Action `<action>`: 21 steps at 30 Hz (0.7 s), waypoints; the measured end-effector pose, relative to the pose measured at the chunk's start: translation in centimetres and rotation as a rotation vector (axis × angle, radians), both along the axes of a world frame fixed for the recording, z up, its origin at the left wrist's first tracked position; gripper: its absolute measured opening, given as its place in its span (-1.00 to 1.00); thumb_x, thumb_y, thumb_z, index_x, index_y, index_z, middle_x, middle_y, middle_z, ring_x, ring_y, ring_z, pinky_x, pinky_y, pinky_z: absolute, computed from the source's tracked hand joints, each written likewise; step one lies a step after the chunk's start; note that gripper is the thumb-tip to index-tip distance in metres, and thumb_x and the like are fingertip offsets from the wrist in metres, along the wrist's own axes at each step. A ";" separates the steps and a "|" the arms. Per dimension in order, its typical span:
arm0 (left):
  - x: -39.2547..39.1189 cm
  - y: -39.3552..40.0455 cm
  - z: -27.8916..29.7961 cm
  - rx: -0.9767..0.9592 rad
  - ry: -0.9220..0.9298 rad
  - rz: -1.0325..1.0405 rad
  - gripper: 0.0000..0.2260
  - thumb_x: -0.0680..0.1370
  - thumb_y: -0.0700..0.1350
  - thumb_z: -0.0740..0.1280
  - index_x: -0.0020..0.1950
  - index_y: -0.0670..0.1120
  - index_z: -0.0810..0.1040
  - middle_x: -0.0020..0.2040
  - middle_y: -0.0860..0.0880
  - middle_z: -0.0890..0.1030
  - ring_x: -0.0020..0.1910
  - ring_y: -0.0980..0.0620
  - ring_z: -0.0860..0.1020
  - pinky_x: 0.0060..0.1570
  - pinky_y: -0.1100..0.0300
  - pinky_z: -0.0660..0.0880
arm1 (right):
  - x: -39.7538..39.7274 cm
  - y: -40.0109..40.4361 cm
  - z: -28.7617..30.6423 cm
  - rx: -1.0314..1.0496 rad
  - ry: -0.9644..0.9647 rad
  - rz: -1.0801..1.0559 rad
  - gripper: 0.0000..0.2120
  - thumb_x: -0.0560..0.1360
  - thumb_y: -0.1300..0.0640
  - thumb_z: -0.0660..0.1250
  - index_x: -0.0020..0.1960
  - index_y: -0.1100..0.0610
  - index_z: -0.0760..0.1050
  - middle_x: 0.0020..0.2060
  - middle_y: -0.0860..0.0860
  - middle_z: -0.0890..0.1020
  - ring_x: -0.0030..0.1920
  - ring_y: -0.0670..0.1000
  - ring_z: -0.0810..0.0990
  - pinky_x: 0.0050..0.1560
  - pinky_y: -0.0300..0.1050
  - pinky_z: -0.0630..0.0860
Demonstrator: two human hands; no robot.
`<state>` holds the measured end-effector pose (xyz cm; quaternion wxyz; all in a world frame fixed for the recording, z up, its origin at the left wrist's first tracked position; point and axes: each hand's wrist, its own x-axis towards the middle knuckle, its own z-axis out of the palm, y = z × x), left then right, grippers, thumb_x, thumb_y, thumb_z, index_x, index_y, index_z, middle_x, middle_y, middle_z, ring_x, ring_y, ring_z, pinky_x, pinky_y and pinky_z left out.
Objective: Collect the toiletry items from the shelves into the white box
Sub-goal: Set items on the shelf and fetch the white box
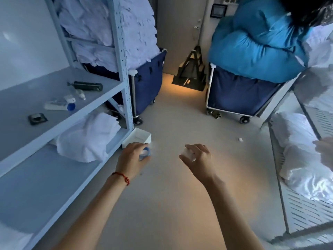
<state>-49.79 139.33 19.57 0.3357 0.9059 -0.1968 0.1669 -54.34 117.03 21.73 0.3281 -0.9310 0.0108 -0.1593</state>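
Toiletry items [59, 105], including a blue-capped tube and small bottles, lie on the left shelf [21, 105] beside a dark comb [88, 86]. White box [139, 137] sits on the floor at the shelf's foot. Left hand [132, 157] grips a blue-and-white container [145, 153] just before the box; right hand [197, 156], apart, holds a small white object [187, 153].

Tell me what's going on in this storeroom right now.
A person is gathering toiletries. The left hand grips a small blue-ringed item just short of the white box on the floor, and the right hand holds a small white item. More toiletries and a black comb lie on the shelf.
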 end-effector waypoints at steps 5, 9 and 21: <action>5.5 2.4 -0.6 0.000 0.000 0.196 -0.71 0.34 -0.20 0.48 0.03 -0.19 0.58 -0.06 -0.15 0.63 -0.05 -0.17 0.54 -0.03 0.01 0.48 | 9.3 1.9 -1.0 -0.028 -0.003 0.170 -0.66 0.35 0.11 0.46 0.09 0.20 0.56 0.01 0.17 0.61 0.05 0.19 0.50 0.01 -0.04 0.45; 9.5 3.7 -0.6 0.003 0.015 0.337 -0.69 0.35 -0.17 0.48 0.06 -0.19 0.57 -0.04 -0.15 0.63 -0.04 -0.16 0.54 -0.01 0.03 0.47 | 16.3 3.3 -0.6 -0.025 0.008 0.304 -0.65 0.37 0.11 0.44 0.12 0.20 0.54 0.02 0.16 0.60 0.07 0.17 0.49 0.04 -0.11 0.39; 17.9 12.4 -2.0 0.009 0.062 0.697 -0.67 0.35 -0.17 0.48 0.08 -0.20 0.56 0.00 -0.20 0.62 -0.01 -0.21 0.54 -0.01 -0.04 0.49 | 31.0 14.5 -2.7 -0.001 0.053 0.629 -0.65 0.39 0.10 0.42 0.15 0.17 0.53 0.05 0.12 0.58 0.10 0.11 0.48 0.07 -0.11 0.39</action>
